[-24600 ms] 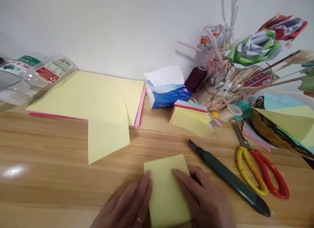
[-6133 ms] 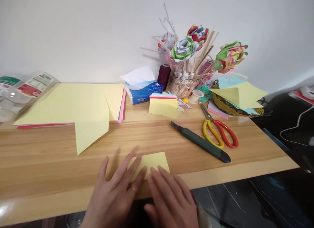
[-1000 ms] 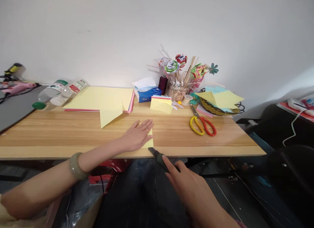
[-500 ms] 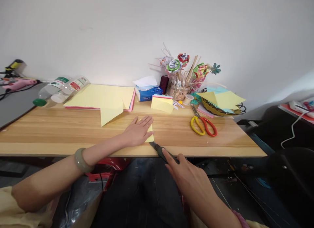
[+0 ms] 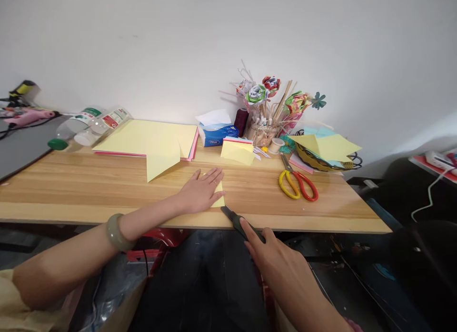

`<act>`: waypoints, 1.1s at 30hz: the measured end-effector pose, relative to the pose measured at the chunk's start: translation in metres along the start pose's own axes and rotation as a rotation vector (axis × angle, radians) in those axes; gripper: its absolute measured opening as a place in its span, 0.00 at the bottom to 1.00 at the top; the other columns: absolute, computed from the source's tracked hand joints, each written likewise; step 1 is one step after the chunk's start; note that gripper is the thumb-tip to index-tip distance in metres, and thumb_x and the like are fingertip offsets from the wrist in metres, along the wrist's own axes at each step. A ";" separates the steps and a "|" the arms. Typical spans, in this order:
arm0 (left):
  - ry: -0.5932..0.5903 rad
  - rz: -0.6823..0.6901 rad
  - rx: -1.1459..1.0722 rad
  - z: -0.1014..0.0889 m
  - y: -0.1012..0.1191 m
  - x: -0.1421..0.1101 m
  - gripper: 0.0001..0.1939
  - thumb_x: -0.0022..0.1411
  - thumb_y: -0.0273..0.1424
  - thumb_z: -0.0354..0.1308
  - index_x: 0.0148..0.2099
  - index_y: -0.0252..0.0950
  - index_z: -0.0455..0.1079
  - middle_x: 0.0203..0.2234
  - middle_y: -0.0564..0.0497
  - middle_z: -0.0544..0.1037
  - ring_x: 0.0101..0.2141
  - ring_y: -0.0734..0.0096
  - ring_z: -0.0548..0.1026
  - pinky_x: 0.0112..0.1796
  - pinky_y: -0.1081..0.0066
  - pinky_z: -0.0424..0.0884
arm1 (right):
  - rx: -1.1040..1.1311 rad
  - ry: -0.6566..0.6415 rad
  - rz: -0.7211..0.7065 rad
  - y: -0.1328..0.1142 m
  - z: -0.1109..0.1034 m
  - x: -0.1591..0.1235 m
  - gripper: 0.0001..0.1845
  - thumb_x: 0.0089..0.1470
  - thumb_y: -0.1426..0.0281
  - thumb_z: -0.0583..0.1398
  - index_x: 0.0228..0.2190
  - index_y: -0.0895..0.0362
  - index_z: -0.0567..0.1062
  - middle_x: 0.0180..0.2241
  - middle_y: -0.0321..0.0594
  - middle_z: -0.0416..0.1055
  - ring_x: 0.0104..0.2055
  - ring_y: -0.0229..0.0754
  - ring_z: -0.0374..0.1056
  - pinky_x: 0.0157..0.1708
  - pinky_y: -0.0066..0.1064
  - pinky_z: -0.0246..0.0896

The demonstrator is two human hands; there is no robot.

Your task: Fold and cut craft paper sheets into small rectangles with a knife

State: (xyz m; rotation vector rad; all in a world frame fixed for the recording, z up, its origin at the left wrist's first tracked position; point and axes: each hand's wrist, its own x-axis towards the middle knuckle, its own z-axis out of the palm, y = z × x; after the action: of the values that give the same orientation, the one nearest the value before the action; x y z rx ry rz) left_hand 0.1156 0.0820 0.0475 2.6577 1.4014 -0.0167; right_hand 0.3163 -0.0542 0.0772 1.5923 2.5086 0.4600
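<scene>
While the left hand [image 5: 200, 191] lies flat, fingers spread, on yellow paper [image 5: 218, 203] just below frame centre, I judge that paper light, bendy and slip-prone, best pinned palm-down, and the cutter [image 5: 233, 218] gripped in the right hand [image 5: 274, 250] stiff, best held by its handle [image 5: 239, 224].

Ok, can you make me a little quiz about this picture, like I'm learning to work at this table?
1. True or false: the left hand lies palm-down on a small yellow paper.
2. What colours are the handles of the scissors? A) blue and green B) yellow and red C) both black
3. What tool is in the right hand?

Key:
1. True.
2. B.
3. A utility knife.
</scene>
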 end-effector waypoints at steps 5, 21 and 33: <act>0.021 0.009 0.001 0.003 -0.001 0.000 0.32 0.68 0.44 0.33 0.67 0.30 0.39 0.65 0.43 0.42 0.64 0.62 0.42 0.59 0.48 0.42 | -0.018 0.027 0.023 -0.001 0.005 0.002 0.25 0.57 0.69 0.57 0.56 0.53 0.64 0.31 0.40 0.71 0.18 0.35 0.68 0.13 0.23 0.55; 0.051 0.016 -0.007 0.006 -0.004 0.000 0.30 0.69 0.41 0.30 0.67 0.31 0.40 0.65 0.47 0.42 0.64 0.65 0.42 0.60 0.51 0.40 | 0.013 -0.176 0.067 -0.001 -0.009 0.024 0.24 0.62 0.66 0.50 0.59 0.52 0.59 0.32 0.41 0.70 0.24 0.38 0.71 0.16 0.25 0.53; 0.182 -0.041 0.038 0.009 0.000 -0.005 0.26 0.69 0.34 0.33 0.65 0.30 0.48 0.63 0.43 0.54 0.62 0.60 0.52 0.59 0.51 0.44 | 0.016 -0.248 0.088 -0.003 -0.012 0.029 0.25 0.63 0.66 0.48 0.60 0.48 0.56 0.34 0.41 0.71 0.27 0.39 0.73 0.18 0.26 0.56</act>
State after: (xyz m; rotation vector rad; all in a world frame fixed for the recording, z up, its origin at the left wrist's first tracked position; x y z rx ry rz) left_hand 0.1133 0.0771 0.0386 2.7202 1.5225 0.2007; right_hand 0.2979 -0.0311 0.0895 1.6581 2.2726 0.2349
